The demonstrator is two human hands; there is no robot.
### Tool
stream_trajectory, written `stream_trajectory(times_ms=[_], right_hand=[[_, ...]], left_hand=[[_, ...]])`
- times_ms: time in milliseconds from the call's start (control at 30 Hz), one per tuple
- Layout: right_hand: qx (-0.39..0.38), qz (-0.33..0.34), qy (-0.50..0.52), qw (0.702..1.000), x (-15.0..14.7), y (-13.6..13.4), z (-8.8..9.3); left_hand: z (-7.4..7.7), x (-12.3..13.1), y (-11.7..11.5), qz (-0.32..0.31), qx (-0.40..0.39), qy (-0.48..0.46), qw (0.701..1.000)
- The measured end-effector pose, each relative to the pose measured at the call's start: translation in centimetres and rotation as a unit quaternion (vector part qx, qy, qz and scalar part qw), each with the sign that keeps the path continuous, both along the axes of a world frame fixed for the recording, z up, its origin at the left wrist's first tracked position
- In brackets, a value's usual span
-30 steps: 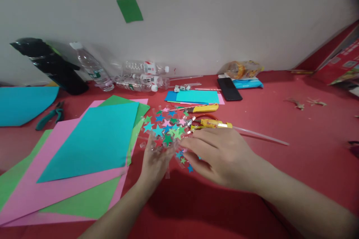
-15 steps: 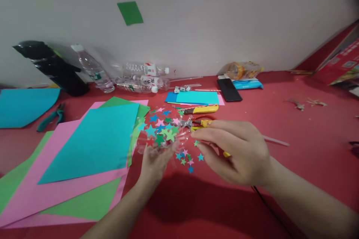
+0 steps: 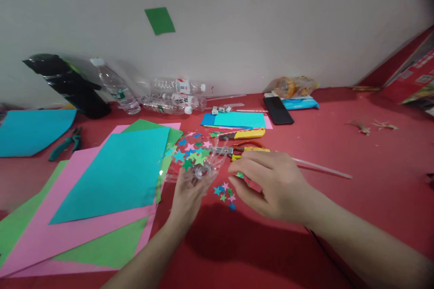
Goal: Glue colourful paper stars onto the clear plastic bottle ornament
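My left hand (image 3: pixel 188 194) is closed around a clear plastic piece cut into strips (image 3: pixel 202 170), which looks like part of a bottle. Several small paper stars (image 3: pixel 179 156) in blue, green and pink cover its strips. Just to the right, my right hand (image 3: pixel 267 185) curves over the table, thumb and fingers apart with a gap between them. A bit of green shows in that gap. Below and between both hands lies a small group of loose stars (image 3: pixel 224 191). Scissors with red and yellow handles (image 3: pixel 251 148) lie beyond my right hand, partly hidden by it.
Sheets of coloured paper (image 3: pixel 118 176) cover the left, with teal pliers (image 3: pixel 67 144) beside them. A black flask (image 3: pixel 71 86), plastic bottles (image 3: pixel 169 104) and a phone (image 3: pixel 278 109) line the wall. A yellow utility knife (image 3: pixel 249 133) and a thin clear stick (image 3: pixel 325 169) lie nearby.
My right hand has shifted slightly left and down, uncovering more of the clear stick. The plastic piece in my left hand has tilted, so a round clear centre now shows.
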State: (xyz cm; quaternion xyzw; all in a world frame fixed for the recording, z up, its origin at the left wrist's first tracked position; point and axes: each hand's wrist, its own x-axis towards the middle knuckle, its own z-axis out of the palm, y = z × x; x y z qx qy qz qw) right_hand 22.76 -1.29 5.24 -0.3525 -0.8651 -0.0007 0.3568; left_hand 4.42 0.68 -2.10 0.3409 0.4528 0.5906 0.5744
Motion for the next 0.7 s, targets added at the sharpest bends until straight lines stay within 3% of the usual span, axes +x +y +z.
stream_trajectory(times_ms=[167, 400, 567, 700], right_hand=[[-0.047, -0.047, -0.058, 0.996, -0.3, 0.4, -0.5], [-0.074, -0.031, -0.074, 0.994, -0.9, 0.5, -0.8], [-0.100, -0.006, -0.071, 0.992, -1.0, 0.8, -1.3], [-0.080, -0.026, -0.053, 0.995, -0.7, 1.0, -1.5]], left_hand=[[0.0, -0.2, 0.1, -0.077, 0.024, 0.040, 0.996], [-0.2, -0.2, -0.1, -0.150, -0.025, -0.054, 0.987], [0.1, 0.0, -0.3, -0.152, -0.005, -0.110, 0.982], [0.2, -0.1, -0.4, -0.123, 0.007, -0.078, 0.989]])
